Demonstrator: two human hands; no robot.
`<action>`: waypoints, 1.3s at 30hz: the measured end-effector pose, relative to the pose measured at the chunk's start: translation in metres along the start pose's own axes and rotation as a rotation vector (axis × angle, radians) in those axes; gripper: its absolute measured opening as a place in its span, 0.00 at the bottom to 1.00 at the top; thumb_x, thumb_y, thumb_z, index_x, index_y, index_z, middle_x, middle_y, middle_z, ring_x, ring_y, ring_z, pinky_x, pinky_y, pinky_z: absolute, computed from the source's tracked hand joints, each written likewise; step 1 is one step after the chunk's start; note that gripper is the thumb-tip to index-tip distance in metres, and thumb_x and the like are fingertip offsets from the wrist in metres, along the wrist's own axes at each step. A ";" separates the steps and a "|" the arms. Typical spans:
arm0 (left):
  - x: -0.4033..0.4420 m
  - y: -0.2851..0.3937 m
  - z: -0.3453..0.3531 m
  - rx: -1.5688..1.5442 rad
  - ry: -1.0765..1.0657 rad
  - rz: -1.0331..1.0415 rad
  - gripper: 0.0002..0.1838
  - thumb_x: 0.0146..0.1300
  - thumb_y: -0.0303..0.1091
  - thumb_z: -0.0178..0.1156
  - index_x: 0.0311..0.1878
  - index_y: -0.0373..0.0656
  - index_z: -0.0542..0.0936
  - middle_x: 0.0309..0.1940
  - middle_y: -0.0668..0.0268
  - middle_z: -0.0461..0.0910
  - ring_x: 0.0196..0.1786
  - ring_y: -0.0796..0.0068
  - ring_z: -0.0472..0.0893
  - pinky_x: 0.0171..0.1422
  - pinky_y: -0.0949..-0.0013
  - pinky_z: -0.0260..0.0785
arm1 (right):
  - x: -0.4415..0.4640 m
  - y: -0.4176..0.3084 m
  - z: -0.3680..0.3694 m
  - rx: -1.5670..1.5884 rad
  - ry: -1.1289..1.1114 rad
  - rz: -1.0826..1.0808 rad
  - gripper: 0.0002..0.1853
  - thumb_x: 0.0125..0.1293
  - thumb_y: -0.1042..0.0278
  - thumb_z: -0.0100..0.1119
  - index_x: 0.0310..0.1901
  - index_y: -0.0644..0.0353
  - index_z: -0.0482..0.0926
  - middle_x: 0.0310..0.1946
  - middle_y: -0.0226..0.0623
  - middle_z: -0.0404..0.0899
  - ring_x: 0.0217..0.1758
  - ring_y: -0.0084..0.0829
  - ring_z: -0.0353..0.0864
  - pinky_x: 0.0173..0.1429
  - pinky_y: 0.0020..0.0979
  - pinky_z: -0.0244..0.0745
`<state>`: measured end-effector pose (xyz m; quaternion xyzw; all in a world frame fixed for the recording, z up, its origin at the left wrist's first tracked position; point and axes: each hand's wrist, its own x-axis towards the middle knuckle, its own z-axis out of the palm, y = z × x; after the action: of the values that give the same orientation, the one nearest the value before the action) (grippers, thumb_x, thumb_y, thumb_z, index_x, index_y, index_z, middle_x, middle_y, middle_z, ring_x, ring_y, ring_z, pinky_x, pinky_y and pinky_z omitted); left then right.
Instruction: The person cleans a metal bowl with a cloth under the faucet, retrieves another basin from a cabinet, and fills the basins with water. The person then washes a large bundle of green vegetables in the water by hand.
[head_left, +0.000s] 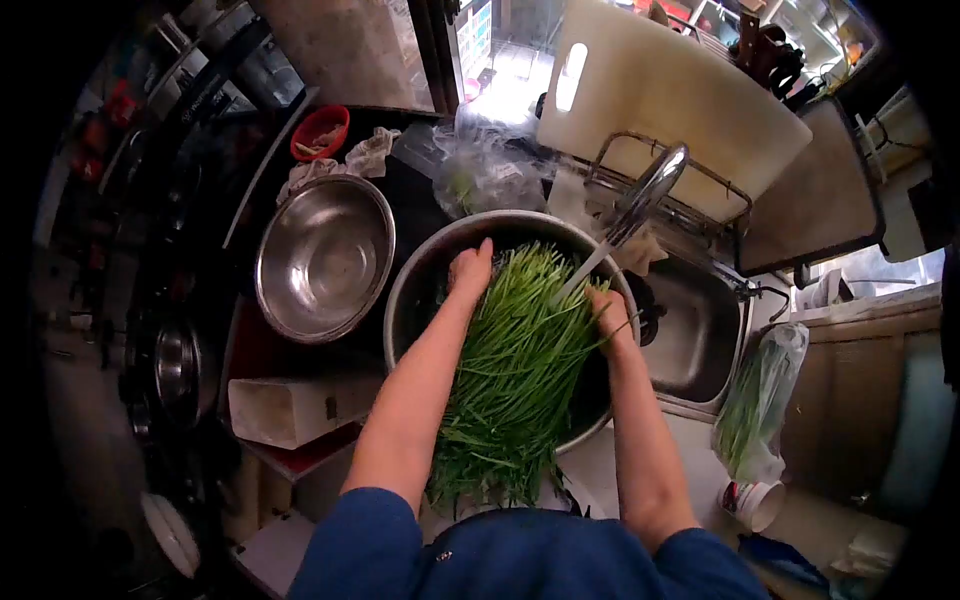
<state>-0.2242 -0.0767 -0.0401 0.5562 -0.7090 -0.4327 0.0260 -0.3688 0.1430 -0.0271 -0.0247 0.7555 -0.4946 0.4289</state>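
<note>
A thick bunch of long green garlic chives (520, 350) lies across a large metal basin (420, 245), its leafy ends hanging over the near rim. My left hand (472, 268) is closed at the left side of the bunch near the cut ends, the thumb pointing up and the other fingers partly hidden. Opposite it, my right hand (608, 315) grips the right side of the chives. From the curved faucet (650, 195) a stream of water runs down onto the stems beside my right hand. What lies under the chives in the basin is hidden.
An empty steel bowl (325, 260) stands left of the basin, near a red bowl (320, 132). Plastic bags (490, 175) lie behind. At right are a sink (695, 340), bagged greens (750, 410) and a white tub (757, 505). A cutting board (670, 110) leans at the back.
</note>
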 end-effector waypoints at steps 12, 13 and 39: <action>-0.099 0.079 0.043 0.012 -0.233 0.319 0.29 0.62 0.51 0.52 0.60 0.40 0.70 0.52 0.51 0.75 0.54 0.52 0.76 0.58 0.54 0.67 | 0.078 0.007 0.020 0.651 -0.559 -0.018 0.19 0.69 0.49 0.51 0.51 0.55 0.75 0.44 0.33 0.79 0.45 0.30 0.79 0.48 0.35 0.75; -0.129 0.089 0.032 0.139 -0.228 0.344 0.34 0.62 0.55 0.52 0.65 0.41 0.66 0.59 0.46 0.71 0.59 0.46 0.72 0.62 0.53 0.64 | 0.086 0.020 0.016 0.682 -0.565 -0.040 0.19 0.69 0.50 0.52 0.51 0.55 0.74 0.43 0.33 0.79 0.44 0.30 0.79 0.48 0.34 0.75; -0.026 0.034 0.038 -0.197 0.080 0.433 0.21 0.65 0.49 0.51 0.50 0.43 0.78 0.45 0.49 0.79 0.49 0.48 0.77 0.53 0.51 0.68 | -0.008 -0.011 0.000 0.571 -0.246 0.042 0.20 0.71 0.56 0.51 0.58 0.59 0.73 0.55 0.40 0.74 0.56 0.32 0.73 0.58 0.36 0.70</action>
<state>-0.2601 -0.0329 -0.0306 0.4028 -0.7646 -0.4617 0.2001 -0.3677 0.1417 -0.0137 0.0526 0.5289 -0.6713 0.5166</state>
